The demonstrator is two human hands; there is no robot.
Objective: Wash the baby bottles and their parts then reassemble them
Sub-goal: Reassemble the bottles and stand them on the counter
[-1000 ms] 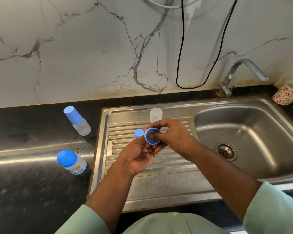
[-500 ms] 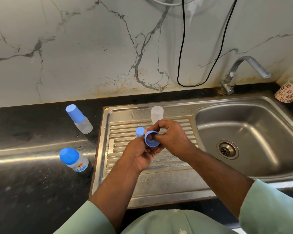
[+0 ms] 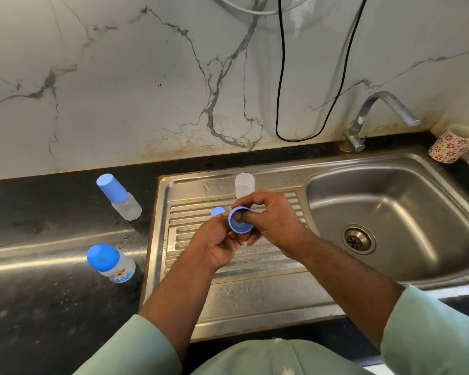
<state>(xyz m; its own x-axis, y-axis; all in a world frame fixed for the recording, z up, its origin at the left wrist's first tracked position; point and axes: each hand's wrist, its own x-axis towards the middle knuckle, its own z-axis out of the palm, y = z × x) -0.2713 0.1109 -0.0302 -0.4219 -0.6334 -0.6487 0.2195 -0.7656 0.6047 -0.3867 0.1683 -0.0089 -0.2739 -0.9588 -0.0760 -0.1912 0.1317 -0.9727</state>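
You hold the blue screw ring point(image 3: 240, 220) up over the ribbed draining board point(image 3: 255, 266), and compared with a second ago it has turned a little in your grip, its open mouth now tipped more toward you. Your left hand point(image 3: 217, 243) cups it from below with curled fingers, while your right hand point(image 3: 271, 220) pinches its rim, thumb pushed inside the opening. That reads as rubbing or checking the inside of the ring, so this part is probably still being cleaned or inspected, not yet screwed back on.

Behind your hands, a clear bottle body point(image 3: 244, 185) stands uncapped on the board, and a small blue cap point(image 3: 217, 211) sits just beside your left hand. Two capped bottles wait on the dark table: one point(image 3: 119, 196) farther back, one point(image 3: 110, 263) nearer you, well apart from the sink basin point(image 3: 390, 212).

The tap point(image 3: 377, 115) looks off. A patterned mug point(image 3: 451, 144) stands in the right corner, and a black cable point(image 3: 282, 77) hangs down the marble wall point(image 3: 119, 90).
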